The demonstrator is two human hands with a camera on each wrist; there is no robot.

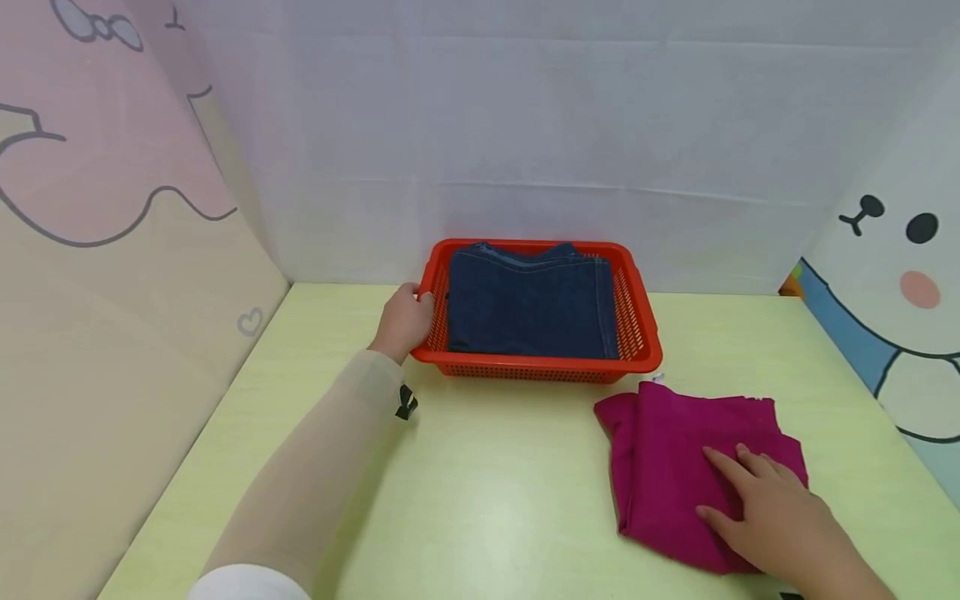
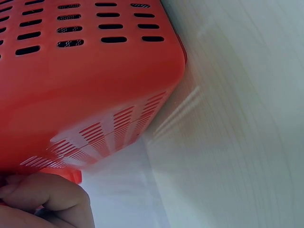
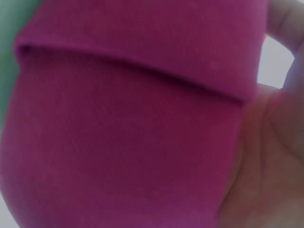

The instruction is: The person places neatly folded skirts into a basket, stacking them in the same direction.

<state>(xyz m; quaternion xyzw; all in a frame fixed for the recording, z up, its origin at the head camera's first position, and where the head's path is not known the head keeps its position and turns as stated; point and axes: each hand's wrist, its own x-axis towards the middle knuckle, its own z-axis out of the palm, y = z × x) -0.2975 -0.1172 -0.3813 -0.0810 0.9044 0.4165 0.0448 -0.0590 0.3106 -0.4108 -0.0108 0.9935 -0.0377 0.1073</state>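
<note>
A red plastic basket (image 1: 643,333) stands at the back of the table, with folded dark blue denim (image 1: 532,308) lying inside it. My left hand (image 1: 405,321) grips the basket's left rim; in the left wrist view its curled fingers (image 2: 52,194) show beside the slotted red wall. Folded magenta cloth (image 1: 682,475) lies on the table in front of the basket, to the right. On its right part rests my right hand (image 1: 780,517), fingers spread and fairly straight. The right wrist view shows the palm (image 3: 266,166) close beside a fold of the cloth.
The pale yellow table (image 1: 480,483) meets a white fabric wall (image 1: 555,125) right behind the basket. Printed cartoon panels stand along the left side (image 1: 112,333) and the right side (image 1: 900,333).
</note>
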